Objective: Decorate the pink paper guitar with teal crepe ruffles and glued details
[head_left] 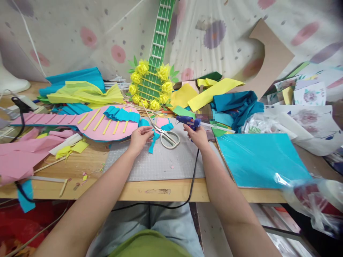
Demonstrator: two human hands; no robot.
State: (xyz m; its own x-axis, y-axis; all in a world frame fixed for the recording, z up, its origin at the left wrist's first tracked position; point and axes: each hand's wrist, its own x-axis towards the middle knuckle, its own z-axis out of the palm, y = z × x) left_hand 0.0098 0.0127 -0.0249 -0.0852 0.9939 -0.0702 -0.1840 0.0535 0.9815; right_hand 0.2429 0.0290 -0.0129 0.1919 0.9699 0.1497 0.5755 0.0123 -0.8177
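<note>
Where the left edge of the view is reached, one pile of pink crepe paper (21,157) is cut off; just above it, one pink guitar-shaped piece (100,132) is laid on the tabletop (91,164), its narrow neck crossed by a black cable (21,114). About six yellow strips can be counted across its rounded body, though they are partly covered by one ruffled length of blue crepe (123,114). By the near right end of that body the left hand (140,140) is held, its thumb and fingers drawn close together; whether anything is pinched between them cannot be told. Just beside the fingertips, one blue strip (152,146) and one pair of scissors (164,132) are seen on one grey cutting mat (166,167). Behind these, one green guitar (152,76) is stood, ringed by about nine yellow flowers (163,71), its neck cut off by the top edge. Farther right, one blue glue gun (184,121) is gripped by the right hand (198,136), whose fingers are curled around the handle; the area behind the gun is partly hidden by a pixelated patch. Beyond it, one flat blue sheet (262,157) is laid, its near right corner overlapped by clear plastic (308,200).
</note>
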